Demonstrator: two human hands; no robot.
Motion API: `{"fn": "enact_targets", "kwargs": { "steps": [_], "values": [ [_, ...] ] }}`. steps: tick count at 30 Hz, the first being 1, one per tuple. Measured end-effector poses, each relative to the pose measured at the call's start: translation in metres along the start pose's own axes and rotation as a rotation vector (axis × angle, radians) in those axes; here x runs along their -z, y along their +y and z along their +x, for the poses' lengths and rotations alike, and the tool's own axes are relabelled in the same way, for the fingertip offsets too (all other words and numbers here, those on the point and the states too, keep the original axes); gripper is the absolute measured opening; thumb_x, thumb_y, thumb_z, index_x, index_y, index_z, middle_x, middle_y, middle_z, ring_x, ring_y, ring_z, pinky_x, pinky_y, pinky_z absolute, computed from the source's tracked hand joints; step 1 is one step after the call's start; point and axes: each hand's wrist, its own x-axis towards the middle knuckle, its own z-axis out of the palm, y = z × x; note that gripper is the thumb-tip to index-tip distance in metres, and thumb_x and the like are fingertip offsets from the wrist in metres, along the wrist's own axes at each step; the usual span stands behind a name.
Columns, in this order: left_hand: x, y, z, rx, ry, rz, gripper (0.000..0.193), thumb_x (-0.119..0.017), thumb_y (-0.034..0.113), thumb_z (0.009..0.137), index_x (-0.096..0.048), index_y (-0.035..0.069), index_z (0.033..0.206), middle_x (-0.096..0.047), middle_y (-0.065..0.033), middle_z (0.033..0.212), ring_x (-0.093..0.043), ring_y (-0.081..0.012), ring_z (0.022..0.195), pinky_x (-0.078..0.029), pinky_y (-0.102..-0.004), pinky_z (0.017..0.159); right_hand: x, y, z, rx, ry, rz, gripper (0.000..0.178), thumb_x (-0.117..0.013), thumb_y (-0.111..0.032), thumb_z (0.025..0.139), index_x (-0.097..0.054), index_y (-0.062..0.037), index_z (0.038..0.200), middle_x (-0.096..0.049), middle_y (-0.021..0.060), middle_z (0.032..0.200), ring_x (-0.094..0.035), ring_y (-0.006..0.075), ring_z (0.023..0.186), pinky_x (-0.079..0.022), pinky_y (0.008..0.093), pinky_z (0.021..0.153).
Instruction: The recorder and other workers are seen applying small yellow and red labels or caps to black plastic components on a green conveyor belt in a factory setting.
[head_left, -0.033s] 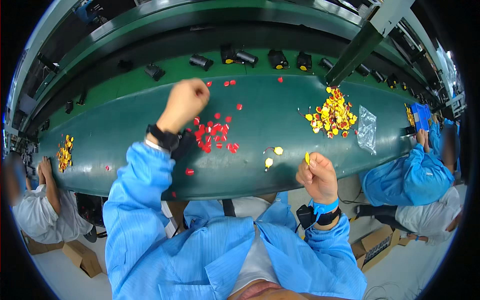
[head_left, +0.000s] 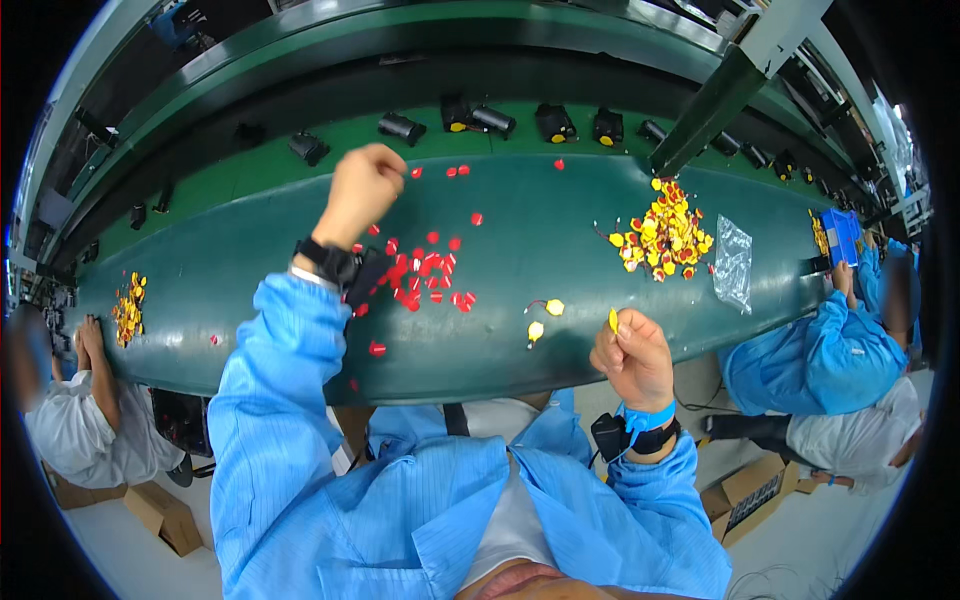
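Observation:
My left hand (head_left: 365,192) is raised over the far left part of the bench, its fingers curled together; what they hold, if anything, is hidden. Just right of it lie scattered small red pieces (head_left: 428,265) with white marks. My right hand (head_left: 638,352) is above the near edge, pinching a thin yellow disc (head_left: 613,320) edge-on between thumb and finger. To its left are two yellow discs with short wires, the upper disc (head_left: 554,308) and the lower disc (head_left: 535,331). Farther off sits a heap of yellow and red discs (head_left: 668,235).
A clear plastic bag (head_left: 733,262) lies right of the heap. A green post (head_left: 690,135) rises behind it. Black devices (head_left: 402,126) line the green strip at the back. Other people sit at both ends, near a small yellow heap (head_left: 129,310) and a blue bin (head_left: 842,235).
My left hand has shifted slightly left and away from me. My right hand stays almost in place with the yellow disc.

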Motion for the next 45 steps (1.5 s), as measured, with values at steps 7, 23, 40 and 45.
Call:
{"fn": "enact_targets", "kwargs": {
  "steps": [7,23,40,45],
  "values": [
    [-0.027,-0.058,0.112,0.772,0.177,-0.699,0.029,-0.069,0.023,0.086,-0.057,-0.004,0.087,-0.057,-0.0101,0.070,-0.052,-0.0129,0.047,-0.033,-0.0236,0.037,0.019,-0.008,0.008,0.010,0.088,0.003,0.016,-0.055,-0.015,0.092,-0.053,-0.0047,0.080,-0.049,0.0040,0.059,-0.037,0.0101,0.050,-0.028,0.0273,0.050],
    [-0.013,0.058,-0.046,-0.034,-0.155,-0.630,0.012,-0.066,-0.002,0.081,-0.061,-0.004,0.091,-0.064,-0.0064,0.079,-0.064,-0.0123,0.071,-0.052,-0.0237,0.061,-0.028,-0.013,0.028,-0.002,0.018,-0.144,0.012,-0.058,-0.010,0.090,-0.055,-0.0018,0.081,-0.052,0.0025,0.066,-0.044,0.0091,0.057,-0.033,0.0232,0.052],
    [-0.001,0.082,-0.165,-0.232,-0.211,-0.519,0.021,-0.073,-0.003,0.072,-0.063,-0.005,0.091,-0.060,-0.0086,0.093,-0.059,-0.0120,0.079,-0.050,-0.0230,0.068,-0.106,0.016,0.026,0.100,-0.067,-0.690,0.016,-0.067,-0.012,0.086,-0.062,-0.0002,0.076,-0.048,-0.0072,0.062,-0.038,0.0009,0.058,-0.030,0.0198,0.049],
    [0.001,0.085,-0.169,-0.256,-0.219,-0.477,0.018,-0.073,-0.003,0.072,-0.062,-0.005,0.087,-0.059,-0.0078,0.089,-0.058,-0.0113,0.076,-0.048,-0.0231,0.064,-0.111,0.013,0.018,0.088,-0.026,-0.756,0.017,-0.067,-0.012,0.085,-0.062,0.0004,0.075,-0.047,-0.0073,0.060,-0.037,0.0010,0.057,-0.029,0.0205,0.048]
  ]
}}
